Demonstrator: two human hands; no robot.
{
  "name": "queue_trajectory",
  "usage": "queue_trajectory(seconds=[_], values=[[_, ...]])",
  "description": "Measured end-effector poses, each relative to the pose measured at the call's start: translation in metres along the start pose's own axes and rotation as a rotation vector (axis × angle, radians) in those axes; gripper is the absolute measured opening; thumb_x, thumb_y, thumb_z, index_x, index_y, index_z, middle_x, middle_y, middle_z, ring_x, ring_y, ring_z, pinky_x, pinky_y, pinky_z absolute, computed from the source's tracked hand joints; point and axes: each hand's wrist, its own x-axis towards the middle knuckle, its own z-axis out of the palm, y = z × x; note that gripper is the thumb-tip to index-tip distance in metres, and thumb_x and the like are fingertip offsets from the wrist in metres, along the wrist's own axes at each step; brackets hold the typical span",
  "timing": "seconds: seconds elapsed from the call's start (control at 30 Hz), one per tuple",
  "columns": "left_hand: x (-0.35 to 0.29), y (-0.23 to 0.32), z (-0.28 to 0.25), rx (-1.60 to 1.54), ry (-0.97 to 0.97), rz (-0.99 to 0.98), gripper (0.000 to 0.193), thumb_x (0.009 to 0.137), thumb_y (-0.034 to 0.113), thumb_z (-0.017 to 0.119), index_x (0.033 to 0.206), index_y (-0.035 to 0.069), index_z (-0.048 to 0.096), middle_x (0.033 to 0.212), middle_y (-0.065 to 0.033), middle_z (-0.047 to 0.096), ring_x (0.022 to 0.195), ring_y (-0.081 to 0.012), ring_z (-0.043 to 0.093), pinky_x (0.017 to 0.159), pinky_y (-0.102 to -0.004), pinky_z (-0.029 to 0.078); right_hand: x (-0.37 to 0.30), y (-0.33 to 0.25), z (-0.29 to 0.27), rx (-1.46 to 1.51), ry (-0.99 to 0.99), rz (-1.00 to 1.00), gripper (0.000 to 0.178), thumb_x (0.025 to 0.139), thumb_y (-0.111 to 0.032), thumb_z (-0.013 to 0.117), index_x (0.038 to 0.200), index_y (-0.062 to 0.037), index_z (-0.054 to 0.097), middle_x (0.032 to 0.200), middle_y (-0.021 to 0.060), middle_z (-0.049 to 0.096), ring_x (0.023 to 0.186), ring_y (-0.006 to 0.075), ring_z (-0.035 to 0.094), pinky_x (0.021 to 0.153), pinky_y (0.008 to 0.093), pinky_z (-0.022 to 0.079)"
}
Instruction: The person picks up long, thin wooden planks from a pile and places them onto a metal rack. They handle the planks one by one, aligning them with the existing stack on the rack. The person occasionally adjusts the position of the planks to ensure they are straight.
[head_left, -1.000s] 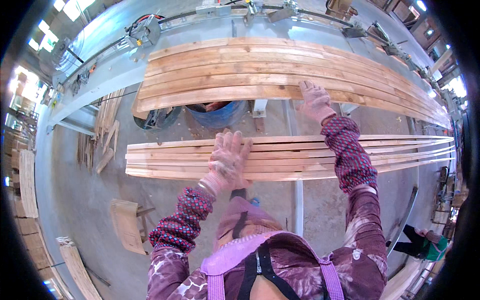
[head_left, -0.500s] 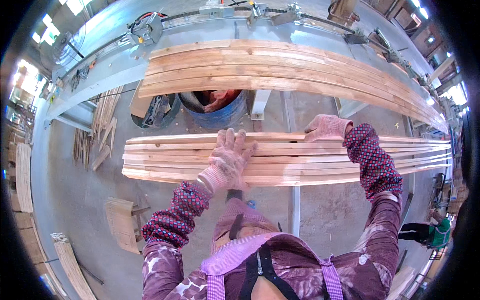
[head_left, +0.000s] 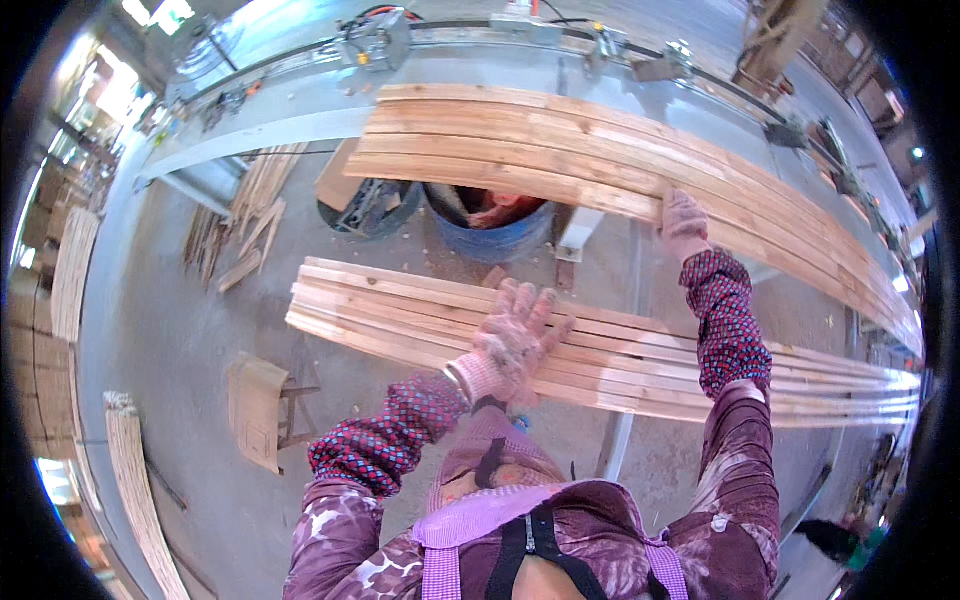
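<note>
The far row of wooden strips (head_left: 560,140) is the largest thing before you, its long axis running left to right and slanting toward your side at the right. Its near edge meets the fingertips of your right hand (head_left: 685,222), so that hand is the nearer; the row lies beyond your left fingers, well apart from them. The near row of strips (head_left: 390,305) runs roughly alongside it, directly under your left hand (head_left: 512,345) and on your side of the right fingertips, with a gap between the rows.

That makes two rows; I count about four strips in the far one and about five in the near one, the seams being too fine to be sure. Beyond your left fingertips, in the gap, stand one blue drum (head_left: 490,240) and, left of it, one dark bin (head_left: 360,230).

Your two gloved hands differ: the left lies flat, fingers spread wide; the right keeps its fingers close together, and I cannot tell whether they pinch a strip.
</note>
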Motion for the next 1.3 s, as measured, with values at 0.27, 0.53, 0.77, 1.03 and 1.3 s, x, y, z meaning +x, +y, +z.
queue_trajectory(seconds=[0.27,0.53,0.77,1.03,1.3], values=[[-0.004,-0.004,0.013,-0.08,0.089,0.026,0.116,0.068,0.066,0.077,0.159,0.019,0.025,0.164,-0.0245,0.017,0.151,-0.0468,0.014,0.121,-0.0631,0.005,-0.038,0.018,-0.071,0.154,-0.665,-0.278,0.029,0.089,-0.026,0.06,0.108,-0.0066,0.071,0.104,0.0177,0.07,0.095,0.0342,0.066,0.084,0.0417,0.054],[-0.01,-0.005,0.0,-0.046,0.048,0.038,0.114,0.071,0.074,0.068,0.16,0.021,0.021,0.165,-0.0252,0.013,0.151,-0.0484,0.009,0.121,-0.0634,0.0,-0.133,0.005,-0.076,0.63,-0.683,-0.209,0.049,0.089,-0.052,0.064,0.109,-0.008,0.072,0.104,0.0189,0.071,0.102,0.0384,0.065,0.09,0.0446,0.05],[-0.004,-0.005,-0.006,0.004,-0.031,0.027,0.117,0.068,0.075,0.07,0.16,0.023,0.021,0.164,-0.0231,0.017,0.151,-0.0482,0.012,0.121,-0.0641,0.001,-0.071,0.031,-0.042,0.492,-0.182,-0.14,0.051,0.087,-0.043,0.07,0.122,-0.0064,0.065,0.116,0.0216,0.065,0.112,0.0395,0.061,0.092,0.0461,0.049],[-0.005,-0.006,-0.016,-0.016,-0.061,0.018,0.111,0.072,0.069,0.07,0.16,0.02,0.024,0.164,-0.0216,0.02,0.151,-0.0465,0.014,0.121,-0.0615,0.004,0.055,0.007,0.022,-0.126,-0.036,0.069,0.04,0.088,-0.017,0.06,0.125,-0.0015,0.055,0.111,0.0143,0.065,0.105,0.0358,0.065,0.086,0.0457,0.056],[0.003,-0.008,0.013,-0.024,0.103,0.025,0.113,0.07,0.07,0.071,0.159,0.02,0.023,0.164,-0.022,0.018,0.151,-0.047,0.012,0.121,-0.0628,0.002,0.025,0.031,-0.037,0.049,-0.358,-0.269,0.028,0.087,-0.024,0.06,0.101,-0.0018,0.071,0.097,0.0215,0.07,0.092,0.0371,0.07,0.078,0.0472,0.056]])
